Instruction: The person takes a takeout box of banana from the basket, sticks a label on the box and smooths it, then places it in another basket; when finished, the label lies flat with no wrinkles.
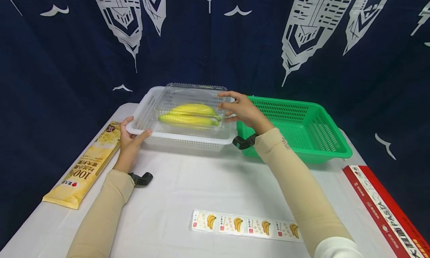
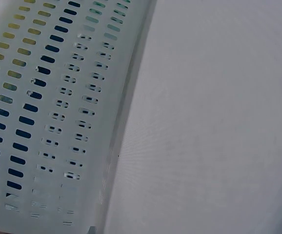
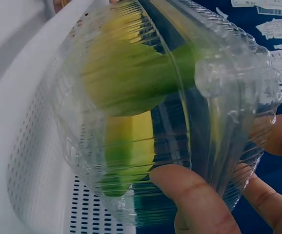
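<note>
My left hand (image 1: pixel 130 140) grips the left front corner of a white plastic basket (image 1: pixel 188 139), thumb over the rim. The basket's slotted wall (image 2: pixel 58 97) fills the left of the left wrist view, where that hand is hidden. My right hand (image 1: pixel 243 110) holds the right end of a clear plastic clamshell box (image 1: pixel 198 94), with thumb (image 3: pixel 194 195) and fingers spread on either side of it. Yellow-green bananas (image 1: pixel 189 116) show through the clear plastic. In the head view the box lies within the white basket's outline, its ridged edge (image 3: pixel 243 29) toward the back.
A green basket (image 1: pixel 295 153) stands right of the white one, under my right wrist. A yellow pasta packet (image 1: pixel 85 164) lies along the left table edge, a red pasta box (image 1: pixel 386 213) at the right. A strip of banana stickers (image 1: pixel 245 225) lies in front. Dark cloth (image 1: pixel 208 49) hangs behind.
</note>
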{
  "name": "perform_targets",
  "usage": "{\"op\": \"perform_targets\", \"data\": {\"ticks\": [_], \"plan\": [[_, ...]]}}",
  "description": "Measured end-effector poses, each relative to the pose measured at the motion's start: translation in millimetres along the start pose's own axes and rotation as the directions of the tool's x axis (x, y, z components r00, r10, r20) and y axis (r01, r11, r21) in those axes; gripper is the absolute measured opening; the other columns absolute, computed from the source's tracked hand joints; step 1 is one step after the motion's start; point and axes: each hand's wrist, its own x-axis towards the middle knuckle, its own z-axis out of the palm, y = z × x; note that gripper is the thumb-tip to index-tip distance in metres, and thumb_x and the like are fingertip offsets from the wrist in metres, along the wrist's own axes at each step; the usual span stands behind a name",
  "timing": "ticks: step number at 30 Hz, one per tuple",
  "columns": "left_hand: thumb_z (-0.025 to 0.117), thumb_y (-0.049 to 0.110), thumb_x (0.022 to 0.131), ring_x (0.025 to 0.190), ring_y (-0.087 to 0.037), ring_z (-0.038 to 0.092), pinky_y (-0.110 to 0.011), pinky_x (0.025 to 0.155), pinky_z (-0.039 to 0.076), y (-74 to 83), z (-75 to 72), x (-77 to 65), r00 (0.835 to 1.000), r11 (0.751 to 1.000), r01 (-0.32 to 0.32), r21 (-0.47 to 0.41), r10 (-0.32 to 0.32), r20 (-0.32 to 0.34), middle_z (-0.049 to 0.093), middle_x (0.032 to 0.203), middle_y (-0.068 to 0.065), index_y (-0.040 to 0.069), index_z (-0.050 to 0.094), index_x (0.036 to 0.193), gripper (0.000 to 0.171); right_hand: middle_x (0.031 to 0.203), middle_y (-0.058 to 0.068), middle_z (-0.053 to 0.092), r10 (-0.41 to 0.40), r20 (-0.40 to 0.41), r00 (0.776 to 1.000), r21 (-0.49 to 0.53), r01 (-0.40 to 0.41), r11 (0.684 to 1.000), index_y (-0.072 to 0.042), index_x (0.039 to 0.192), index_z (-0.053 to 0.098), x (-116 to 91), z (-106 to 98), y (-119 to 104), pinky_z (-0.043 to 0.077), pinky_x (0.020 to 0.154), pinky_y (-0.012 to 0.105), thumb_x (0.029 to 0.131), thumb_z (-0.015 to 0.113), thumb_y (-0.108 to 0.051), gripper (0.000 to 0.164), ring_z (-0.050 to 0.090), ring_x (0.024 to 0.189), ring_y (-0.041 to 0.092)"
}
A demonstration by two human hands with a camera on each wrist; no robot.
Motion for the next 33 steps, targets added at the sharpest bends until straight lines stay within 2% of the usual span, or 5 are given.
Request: {"op": "perform_targets", "data": {"ticks": [8,17,22,29,33], "plan": [[0.070,-0.002,0.101,0.156,-0.020,0.035,-0.024,0.123,0.036,-1.3,-0.6,0.4,1.000,1.000,0.007,0.009,-0.007,-0.011,0.031,0.171,-0.006,0.027,0.024,0.162,0.082,0.141,0.024,0.062,-0.057,0.030,0.998,0.007,0.057,0.998,-0.012,0.160,0.050,-23.4,-11.6,0.9,0.058,0.104,0.057,0.110,0.058,-0.012,0.051,0.059,0.079,0.017],[0.069,-0.003,0.101,0.156,-0.022,0.037,-0.023,0.123,0.038,-3.1,-1.4,1.7,1.000,1.000,-0.007,0.006,0.007,0.009,0.032,0.171,-0.007,0.026,0.024,0.163,0.082,0.103,0.011,0.056,-0.095,0.010,0.995,0.007,0.095,0.995,-0.007,0.159,0.049,-54.0,-21.2,8.8,0.060,0.100,0.057,0.110,0.062,-0.012,0.051,0.060,0.089,0.020],[0.069,-0.003,0.101,0.155,-0.022,0.038,-0.023,0.122,0.038,-2.8,-1.0,1.0,1.000,1.000,-0.008,0.001,0.008,0.009,0.032,0.170,-0.007,0.026,0.024,0.164,0.082,0.105,0.013,0.052,-0.117,0.004,0.993,-0.035,0.117,0.993,-0.005,0.159,0.048,-73.5,-26.4,14.8,0.063,0.096,0.054,0.110,0.063,-0.011,0.052,0.060,0.092,0.021],[0.069,-0.002,0.102,0.154,-0.023,0.038,-0.023,0.121,0.039,-2.9,-1.1,1.0,1.000,1.000,-0.007,-0.009,0.008,0.014,0.031,0.170,-0.007,0.028,0.024,0.164,0.082,0.117,0.019,0.047,-0.132,0.008,0.991,-0.045,0.132,0.990,-0.002,0.158,0.048,-103.5,-29.0,21.7,0.067,0.086,0.048,0.109,0.065,-0.010,0.053,0.063,0.111,0.032],[0.069,-0.003,0.101,0.154,-0.024,0.038,-0.023,0.121,0.039,-3.5,-0.4,1.2,1.000,1.000,-0.008,-0.019,0.008,0.014,0.031,0.170,-0.007,0.028,0.024,0.163,0.082,0.121,0.020,0.049,-0.135,0.005,0.991,-0.071,0.135,0.988,-0.006,0.157,0.051,-119.8,-28.8,27.8,0.067,0.083,0.045,0.108,0.067,-0.012,0.052,0.064,0.108,0.030]]}}
